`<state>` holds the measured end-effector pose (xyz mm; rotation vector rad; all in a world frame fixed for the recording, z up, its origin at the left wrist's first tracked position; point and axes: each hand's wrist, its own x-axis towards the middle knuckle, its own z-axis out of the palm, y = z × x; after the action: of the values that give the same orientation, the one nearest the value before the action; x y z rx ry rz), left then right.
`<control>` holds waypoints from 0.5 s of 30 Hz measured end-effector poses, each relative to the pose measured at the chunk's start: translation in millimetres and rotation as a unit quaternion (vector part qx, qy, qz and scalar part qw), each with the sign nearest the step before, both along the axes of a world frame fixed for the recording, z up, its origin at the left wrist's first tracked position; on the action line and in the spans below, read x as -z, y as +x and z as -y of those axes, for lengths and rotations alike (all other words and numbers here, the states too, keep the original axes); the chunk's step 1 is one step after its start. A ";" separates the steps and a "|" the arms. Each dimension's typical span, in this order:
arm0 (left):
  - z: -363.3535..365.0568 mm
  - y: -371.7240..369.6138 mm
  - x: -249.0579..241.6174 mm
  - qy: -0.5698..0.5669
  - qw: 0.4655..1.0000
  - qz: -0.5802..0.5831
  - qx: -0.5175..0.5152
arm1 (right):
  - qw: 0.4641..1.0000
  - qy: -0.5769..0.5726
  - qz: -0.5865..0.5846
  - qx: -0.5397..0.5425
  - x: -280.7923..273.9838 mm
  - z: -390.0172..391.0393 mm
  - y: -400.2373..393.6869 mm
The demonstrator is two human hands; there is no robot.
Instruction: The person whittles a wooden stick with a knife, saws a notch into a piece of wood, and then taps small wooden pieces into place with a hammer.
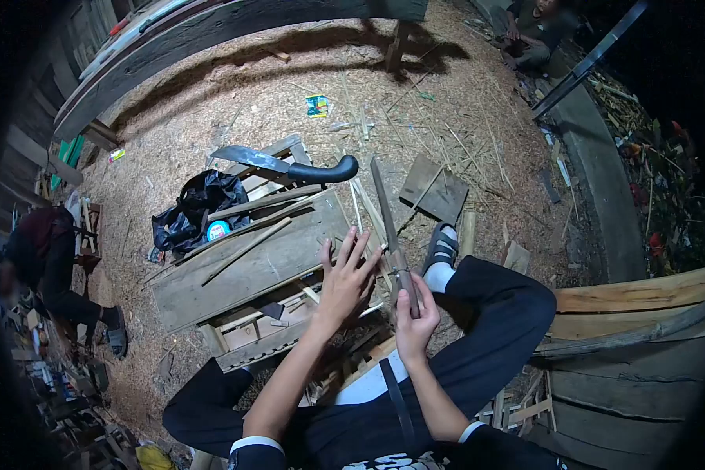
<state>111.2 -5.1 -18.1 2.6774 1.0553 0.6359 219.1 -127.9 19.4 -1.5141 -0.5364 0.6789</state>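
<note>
My right hand (pixel 417 321) is closed around the wooden handle of a long, narrow knife (pixel 387 207), its blade pointing away from me. Beside it my left hand (pixel 343 282) is spread, fingers apart, fingertips close to the knife and to some thin wooden strips (pixel 358 205). To the left of my hands a wooden board (pixel 251 262) lies across a slatted wooden crate (pixel 262 341), with a loose stick (pixel 247 251) on the board. A broad-bladed knife with a curved black handle (pixel 325 171) rests at the crate's far end.
A black plastic bag (pixel 184 219) and a round blue-and-white container (pixel 218 229) sit left of the board. A square wooden piece (pixel 435 188) lies by my right foot. One person (pixel 51 258) is at the left, another (pixel 536 31) at the far right. Shavings cover the ground.
</note>
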 end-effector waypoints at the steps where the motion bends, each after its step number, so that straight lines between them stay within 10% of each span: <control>1: -1.4 0.3 0.0 -0.008 1.000 -0.001 0.008 | 1.000 0.001 0.004 0.000 3.4 1.5 0.8; 15: -1.2 6.5 1.8 0.009 1.000 0.001 -0.005 | 0.993 0.006 0.117 0.011 13.1 8.4 -7.9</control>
<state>117.7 -3.9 -19.9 2.6881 1.0680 0.6528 211.2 -136.3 6.3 -1.5957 -0.6978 0.4824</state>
